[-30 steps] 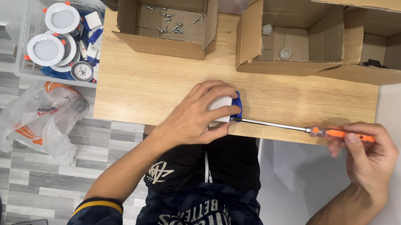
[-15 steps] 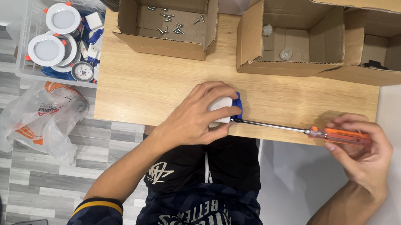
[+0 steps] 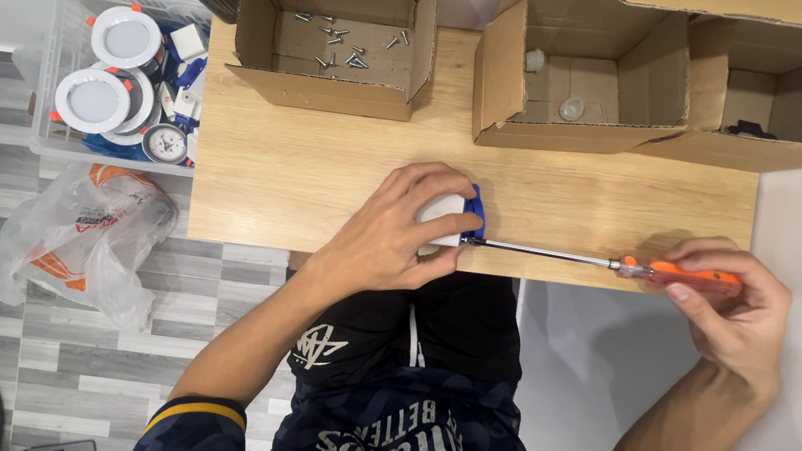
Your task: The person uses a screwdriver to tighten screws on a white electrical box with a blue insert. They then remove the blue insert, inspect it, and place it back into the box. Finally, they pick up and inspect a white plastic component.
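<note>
Pinning the white-and-blue fitting (image 3: 450, 223) at the wooden table's (image 3: 324, 197) near edge, the left hand (image 3: 390, 234) clamps it; the screwdriver (image 3: 608, 265), gripped by the right hand (image 3: 729, 308), should stay level and straight.

Three open cardboard boxes along the far edge of the surface (image 3: 326, 177): left box (image 3: 332, 31) holds loose screws (image 3: 346, 43); middle box (image 3: 579, 75) and right box (image 3: 788, 98) just beside each other. Near edge: small device (image 3: 447, 219) under left hand (image 3: 390, 229); screwdriver (image 3: 608, 265) runs right from it to right hand (image 3: 728, 313). Bin (image 3: 121, 73) of round lamps left of the surface; plastic bag (image 3: 78, 234) on the floor nearer.
</note>
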